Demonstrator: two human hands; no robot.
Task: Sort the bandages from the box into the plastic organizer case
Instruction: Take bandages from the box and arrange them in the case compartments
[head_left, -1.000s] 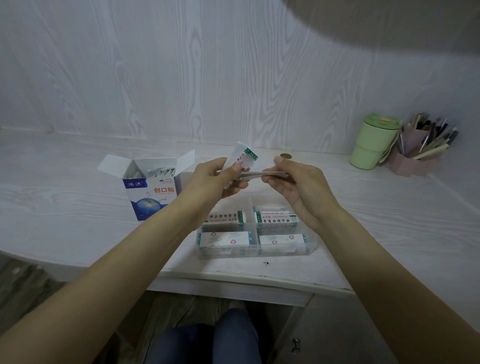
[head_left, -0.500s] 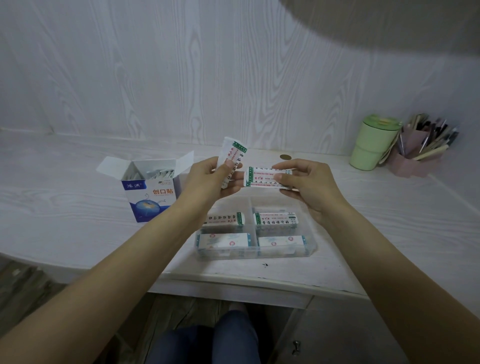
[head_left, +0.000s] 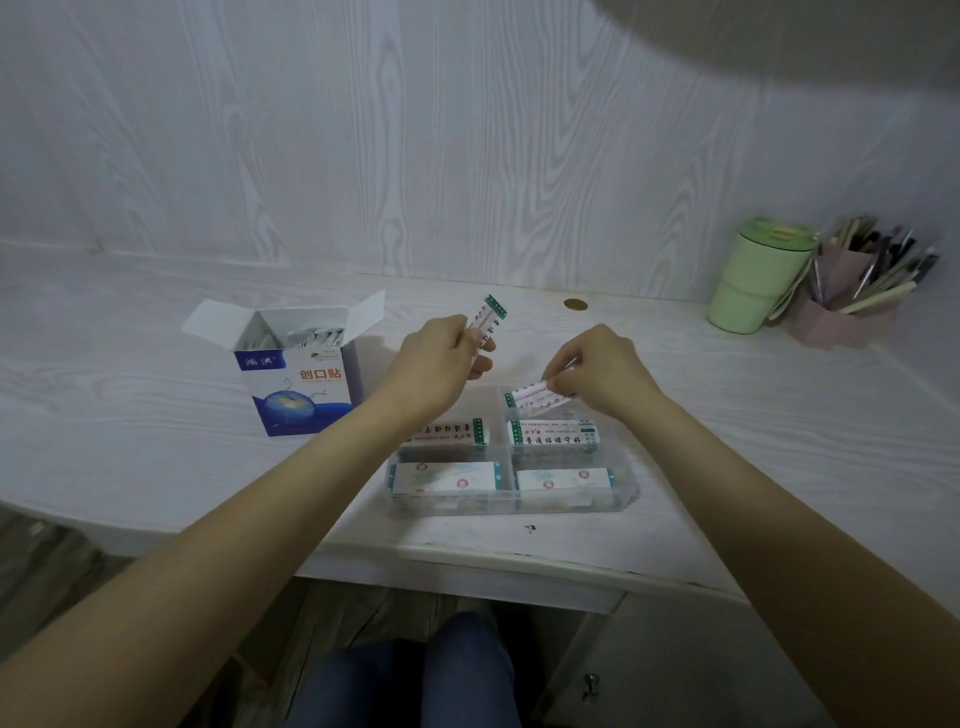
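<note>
Green cup (head_left: 756, 280) beside pen holder (head_left: 844, 312)

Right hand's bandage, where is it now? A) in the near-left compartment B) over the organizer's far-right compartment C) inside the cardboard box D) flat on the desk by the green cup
B: the right hand pinches a bandage low over the far-right compartment of the organizer case.

Desk (head_left: 130, 395): whitewashed wood grain, matt, a little scuffed at front edge. Wall panel (head_left: 467, 130): same pale grain, matt. Organizer case (head_left: 621, 501): clear plastic, faintly glossy. Bandages (head_left: 553, 434): printed paper wrappers, smooth. Box (head_left: 298, 392): printed card, slight sheen. Cup (head_left: 756, 280): green, matt plastic look. Pen holder (head_left: 841, 322): pink, matt.
</note>
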